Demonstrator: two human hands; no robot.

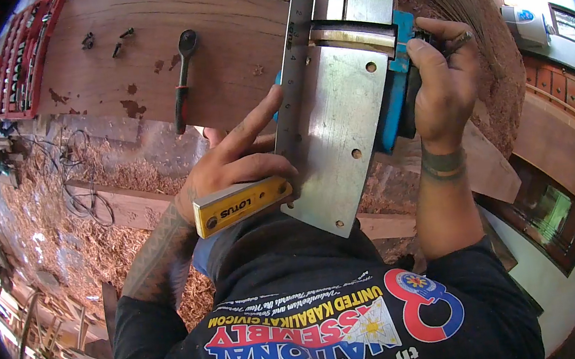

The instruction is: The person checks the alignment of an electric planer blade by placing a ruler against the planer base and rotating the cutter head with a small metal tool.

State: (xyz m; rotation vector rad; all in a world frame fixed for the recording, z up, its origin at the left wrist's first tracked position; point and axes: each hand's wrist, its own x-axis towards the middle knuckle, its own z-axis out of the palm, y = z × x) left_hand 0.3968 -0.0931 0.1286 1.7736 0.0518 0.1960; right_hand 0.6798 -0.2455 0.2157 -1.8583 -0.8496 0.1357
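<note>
An upturned electric planer (pixel 341 124) rests in front of me, its silver sole facing up and its blue body showing along the right side. A blade slot (pixel 353 39) crosses the sole. A try square with a yellow LOTUS stock (pixel 241 206) has its steel ruler (pixel 294 65) standing along the left edge of the sole. My left hand (pixel 235 157) is closed around the square, with its index finger stretched against the ruler. My right hand (pixel 442 77) grips the planer's right side beside the slot, thumb on the blue housing; its fingertips are partly hidden.
A wide wooden board (pixel 103 58) carries a ratchet wrench (pixel 184 78), small metal parts (pixel 119 42) and a red socket set case (pixel 25 57). Wood shavings and a black cable (pixel 91 195) cover the ground at left. A wood slab (pixel 470 166) lies to the right.
</note>
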